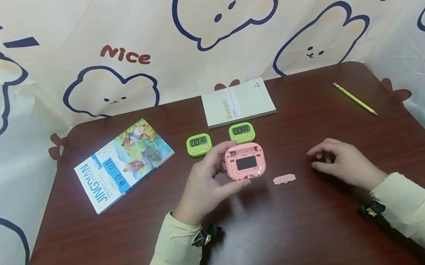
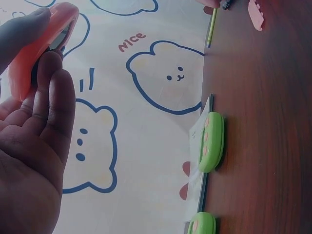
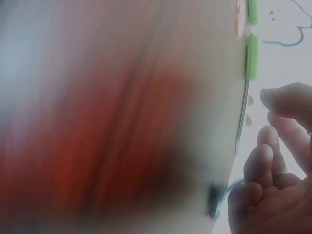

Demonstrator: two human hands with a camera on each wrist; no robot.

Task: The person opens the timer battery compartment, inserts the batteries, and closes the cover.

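In the head view my left hand (image 1: pixel 208 182) grips a pink digital timer (image 1: pixel 255 154) above the table, thumb below and fingers along its upper left side. The timer's back faces me, with a dark rectangle in its middle and an uncovered slot along its top. A small pink battery cover (image 1: pixel 284 179) lies on the table to the lower right of the timer. My right hand (image 1: pixel 344 162) is over the table to the right of the cover, fingers loosely curled and holding nothing. The right wrist view also shows the right hand (image 3: pixel 273 180) without an object.
Behind the pink timer are two green timers (image 1: pixel 199 145) (image 1: pixel 242 133), one reading 0036. A picture book (image 1: pixel 126 164) lies at the left, a Gambit notebook (image 1: pixel 249 99) at the back edge. A yellow pencil (image 1: pixel 355 99) lies at the far right of the brown table (image 1: pixel 91 263).
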